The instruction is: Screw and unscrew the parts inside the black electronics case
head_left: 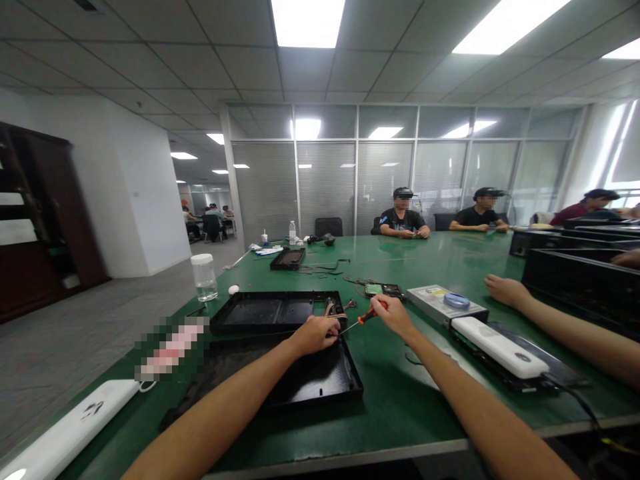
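My left hand (pixel 316 333) is closed around a small part with wires (pixel 334 311) at the corner of a black plastic case shell (pixel 273 312). My right hand (pixel 395 313) grips a screwdriver (pixel 361 320) with a red and black handle, its tip pointing left toward that part. A second black case shell (pixel 320 380) lies just under my left hand. A green circuit board (pixel 383 290) rests beyond my right hand.
A silver optical drive (pixel 443 303) with a blue tape roll and a white flat device (pixel 500 345) lie to the right. Another person's hand (pixel 507 290) rests there. A clear jar (pixel 205 277) stands left. Black trays (pixel 580 280) are stacked at right. People sit across the green table (pixel 400 400).
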Available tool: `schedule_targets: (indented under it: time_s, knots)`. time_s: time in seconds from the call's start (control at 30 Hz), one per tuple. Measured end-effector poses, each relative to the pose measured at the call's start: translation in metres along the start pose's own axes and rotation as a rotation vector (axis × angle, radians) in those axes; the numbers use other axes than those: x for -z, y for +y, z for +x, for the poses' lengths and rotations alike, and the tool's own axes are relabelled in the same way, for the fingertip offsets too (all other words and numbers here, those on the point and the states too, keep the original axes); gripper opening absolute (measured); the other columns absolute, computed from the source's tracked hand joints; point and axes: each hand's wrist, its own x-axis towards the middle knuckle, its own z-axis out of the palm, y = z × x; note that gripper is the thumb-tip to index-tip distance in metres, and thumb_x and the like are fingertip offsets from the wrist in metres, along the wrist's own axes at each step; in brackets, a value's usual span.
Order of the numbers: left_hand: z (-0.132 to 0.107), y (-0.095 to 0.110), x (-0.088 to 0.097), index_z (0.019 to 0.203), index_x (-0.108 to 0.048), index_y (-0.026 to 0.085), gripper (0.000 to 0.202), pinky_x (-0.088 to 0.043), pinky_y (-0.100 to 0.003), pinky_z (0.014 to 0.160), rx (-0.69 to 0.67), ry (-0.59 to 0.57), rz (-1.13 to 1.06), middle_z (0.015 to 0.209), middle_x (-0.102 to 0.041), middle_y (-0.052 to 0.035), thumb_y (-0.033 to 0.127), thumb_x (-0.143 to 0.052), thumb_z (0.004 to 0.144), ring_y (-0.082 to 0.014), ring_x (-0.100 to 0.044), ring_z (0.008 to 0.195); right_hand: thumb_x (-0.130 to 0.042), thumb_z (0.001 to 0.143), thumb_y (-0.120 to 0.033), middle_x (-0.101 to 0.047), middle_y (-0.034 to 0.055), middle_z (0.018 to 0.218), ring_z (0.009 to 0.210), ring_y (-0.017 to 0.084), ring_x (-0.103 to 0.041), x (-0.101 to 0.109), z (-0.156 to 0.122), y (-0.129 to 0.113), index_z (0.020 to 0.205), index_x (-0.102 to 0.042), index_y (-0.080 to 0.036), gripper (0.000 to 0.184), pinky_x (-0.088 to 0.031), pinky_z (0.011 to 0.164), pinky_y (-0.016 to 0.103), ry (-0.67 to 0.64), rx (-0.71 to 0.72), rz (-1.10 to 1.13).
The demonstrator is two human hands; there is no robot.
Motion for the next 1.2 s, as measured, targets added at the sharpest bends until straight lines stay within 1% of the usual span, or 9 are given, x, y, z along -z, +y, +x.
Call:
schedule_targets:
  time_s: [0.4,0.53,0.7,0.8,0.87,1.0,1.03,1.13,1.2]
  knots:
    - [0.0,0.002,0.004,0.086,-0.059,0.019,0.013,-0.04,-0.022,0.077,-0.039,-0.005,0.078,0.086,-0.063,-0.0006,0.017,-0.052,0.075,-0.0137,-0.057,0.084,-0.036,0.083,-0.035,-0.047,-0.0015,0.052,0.051,0.012,-0.043,0.001,0.001,-0.008,0.057,-0.049,-0.018,0.034,-0.031,0.052,0.023,-0.006,0.033,-0.032]
    - [0.0,0.002,0.005,0.084,-0.06,0.02,0.011,-0.039,-0.021,0.076,-0.058,0.003,0.091,0.084,-0.063,0.0001,0.018,-0.052,0.076,-0.0135,-0.056,0.082,-0.035,0.084,-0.037,-0.049,-0.0009,0.053,0.051,0.012,-0.045,0.002,0.001,-0.014,0.058,-0.051,-0.019,0.035,-0.031,0.053,0.023,-0.04,0.052,-0.103]
    - [-0.001,0.001,0.004,0.084,-0.06,0.02,0.012,-0.039,-0.02,0.076,-0.043,-0.009,0.101,0.084,-0.063,0.0001,0.017,-0.053,0.075,-0.0135,-0.057,0.082,-0.034,0.085,-0.041,-0.054,0.0008,0.057,0.056,0.014,-0.049,0.017,0.009,-0.049,0.066,-0.055,-0.019,0.036,-0.03,0.056,0.024,-0.169,0.055,-0.341]
    - [-0.001,0.002,0.004,0.083,-0.061,0.019,0.012,-0.039,-0.021,0.077,-0.023,-0.002,0.105,0.084,-0.063,-0.0003,0.017,-0.054,0.074,-0.0143,-0.057,0.083,-0.036,0.085,-0.037,-0.059,0.0009,0.067,0.062,0.014,-0.053,0.027,0.016,-0.078,0.09,-0.054,-0.018,0.026,-0.031,0.058,0.023,-0.326,0.092,-0.383]
    - [-0.002,0.003,0.004,0.082,-0.061,0.019,0.011,-0.039,-0.021,0.077,-0.005,0.004,0.104,0.084,-0.063,-0.0007,0.017,-0.053,0.074,-0.0149,-0.057,0.083,-0.036,0.085,-0.038,-0.061,0.0025,0.073,0.066,0.015,-0.055,0.03,0.021,-0.095,0.1,-0.051,-0.019,0.029,-0.032,0.06,0.023,-0.415,0.108,-0.415]
    - [-0.002,0.005,0.006,0.08,-0.06,0.02,0.01,-0.039,-0.022,0.075,0.006,0.004,0.105,0.084,-0.063,-0.0001,0.016,-0.053,0.074,-0.0152,-0.057,0.083,-0.027,0.086,-0.049,-0.063,0.0107,0.074,0.073,0.022,-0.057,0.03,0.031,-0.114,0.077,-0.059,-0.017,0.046,-0.033,0.063,0.028,-0.449,0.043,-0.675]
    - [-0.002,0.006,0.007,0.08,-0.06,0.02,0.01,-0.039,-0.022,0.074,0.007,0.003,0.107,0.083,-0.063,-0.0001,0.016,-0.053,0.073,-0.0152,-0.057,0.083,-0.027,0.086,-0.05,-0.063,0.0115,0.074,0.074,0.023,-0.058,0.03,0.033,-0.117,0.078,-0.059,-0.016,0.047,-0.033,0.063,0.028,-0.448,0.029,-0.708]
    - [-0.002,0.006,0.007,0.08,-0.06,0.019,0.011,-0.039,-0.022,0.074,0.018,0.002,0.108,0.082,-0.063,-0.0003,0.015,-0.053,0.072,-0.0151,-0.057,0.082,-0.029,0.086,-0.046,-0.064,0.0086,0.079,0.073,0.021,-0.058,0.028,0.037,-0.121,0.094,-0.055,-0.017,0.04,-0.033,0.063,0.027,-0.498,0.062,-0.66]
    - [-0.003,0.005,0.007,0.079,-0.059,0.019,0.01,-0.039,-0.022,0.074,0.018,0.005,0.106,0.081,-0.063,-0.0002,0.015,-0.053,0.072,-0.015,-0.057,0.081,-0.026,0.086,-0.048,-0.064,0.0094,0.079,0.075,0.022,-0.059,0.027,0.039,-0.123,0.092,-0.056,-0.017,0.043,-0.034,0.063,0.028,-0.511,0.06,-0.68]
